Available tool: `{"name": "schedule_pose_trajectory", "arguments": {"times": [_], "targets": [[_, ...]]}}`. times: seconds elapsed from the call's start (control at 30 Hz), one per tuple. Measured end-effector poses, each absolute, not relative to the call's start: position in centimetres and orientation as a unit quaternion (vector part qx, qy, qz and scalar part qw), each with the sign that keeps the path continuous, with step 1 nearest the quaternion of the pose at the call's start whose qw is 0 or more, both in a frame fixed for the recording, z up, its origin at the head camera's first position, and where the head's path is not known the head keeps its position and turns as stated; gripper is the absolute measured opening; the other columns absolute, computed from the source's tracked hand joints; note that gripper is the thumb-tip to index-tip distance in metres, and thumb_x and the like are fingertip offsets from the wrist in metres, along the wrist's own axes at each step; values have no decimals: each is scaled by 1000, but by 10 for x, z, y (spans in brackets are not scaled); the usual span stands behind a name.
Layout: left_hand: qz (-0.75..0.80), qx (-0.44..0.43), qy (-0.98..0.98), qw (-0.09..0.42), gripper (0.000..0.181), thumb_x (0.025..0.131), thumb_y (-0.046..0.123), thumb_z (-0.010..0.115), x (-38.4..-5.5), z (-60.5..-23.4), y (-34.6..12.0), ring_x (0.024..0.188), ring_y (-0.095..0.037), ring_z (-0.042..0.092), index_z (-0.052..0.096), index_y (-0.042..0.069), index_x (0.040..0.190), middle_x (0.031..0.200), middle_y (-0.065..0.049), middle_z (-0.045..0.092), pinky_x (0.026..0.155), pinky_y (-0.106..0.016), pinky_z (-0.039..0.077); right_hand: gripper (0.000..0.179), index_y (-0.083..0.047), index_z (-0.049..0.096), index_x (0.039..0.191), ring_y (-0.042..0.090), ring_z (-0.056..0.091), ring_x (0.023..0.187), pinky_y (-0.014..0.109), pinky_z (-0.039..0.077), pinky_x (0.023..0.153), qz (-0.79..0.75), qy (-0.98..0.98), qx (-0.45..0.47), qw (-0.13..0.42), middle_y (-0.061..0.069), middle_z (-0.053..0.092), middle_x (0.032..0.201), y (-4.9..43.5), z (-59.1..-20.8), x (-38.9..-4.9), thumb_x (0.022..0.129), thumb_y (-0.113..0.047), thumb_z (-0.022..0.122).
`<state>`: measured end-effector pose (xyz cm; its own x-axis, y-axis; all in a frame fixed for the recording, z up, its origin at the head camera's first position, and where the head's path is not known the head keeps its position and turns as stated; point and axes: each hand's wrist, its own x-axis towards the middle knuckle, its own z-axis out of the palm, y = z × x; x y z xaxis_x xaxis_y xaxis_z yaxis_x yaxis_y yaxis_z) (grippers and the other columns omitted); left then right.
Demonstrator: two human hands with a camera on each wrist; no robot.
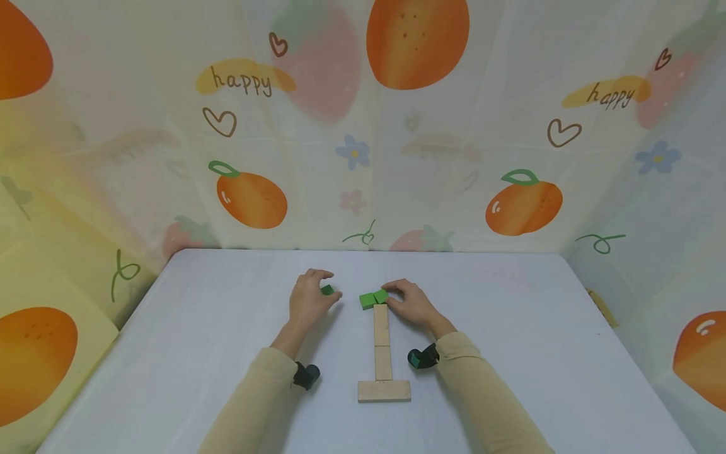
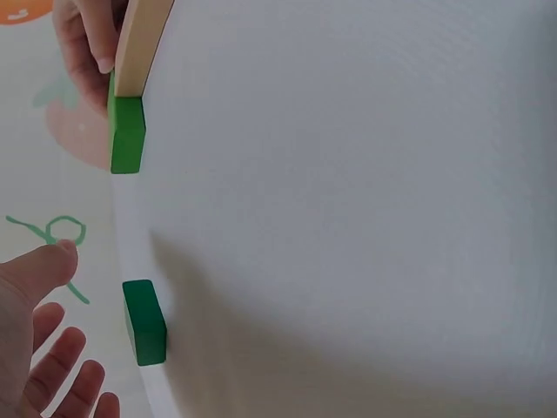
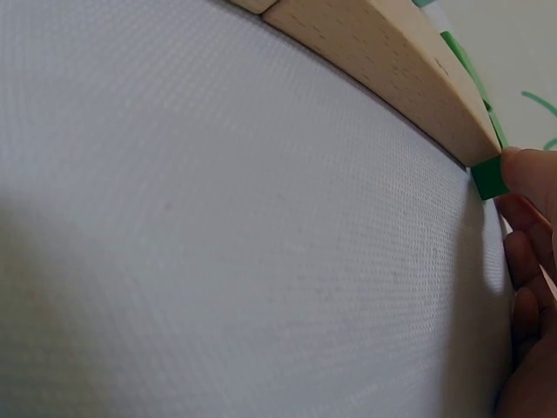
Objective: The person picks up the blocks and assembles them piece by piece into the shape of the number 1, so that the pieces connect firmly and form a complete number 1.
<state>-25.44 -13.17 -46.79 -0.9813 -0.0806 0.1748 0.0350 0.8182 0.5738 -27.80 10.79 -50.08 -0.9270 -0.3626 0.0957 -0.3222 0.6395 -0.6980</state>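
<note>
Two bright green blocks lie side by side, slightly askew, at the far end of a column of pale wooden blocks. My right hand pinches the right-hand one, with the thumb against the green block in the right wrist view. Off to the left, a darker green block lies on the table by itself. My left hand is around it with thumb and fingers spread; in the left wrist view a gap shows between the fingers and the block.
A wooden block lies crosswise at the near end of the column. All of it lies on a white-covered table. A fruit-printed cloth hangs behind the far edge. Small dark cameras are strapped at both wrists.
</note>
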Motion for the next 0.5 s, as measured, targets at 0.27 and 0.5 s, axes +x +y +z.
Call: {"name": "schedule_pose_trajectory", "arguments": {"times": [0.27, 0.5], "targets": [[-332, 46, -940, 67, 45, 73, 27, 75, -255, -472, -138, 101, -26, 52, 63, 9, 113, 112, -11, 59, 80, -38, 45, 29, -9, 61, 116, 26, 49, 119, 40, 35, 102, -381, 904, -192, 28, 8, 58, 119, 108, -499, -277, 88, -17, 60], [-335, 62, -939, 55, 44, 73, 24, 75, -255, -475, -140, 97, -26, 53, 63, 9, 112, 110, -11, 60, 77, -37, 46, 29, -9, 61, 116, 27, 49, 118, 41, 35, 101, -379, 904, -196, 25, 9, 58, 119, 108, -499, -278, 88, -17, 60]]}}
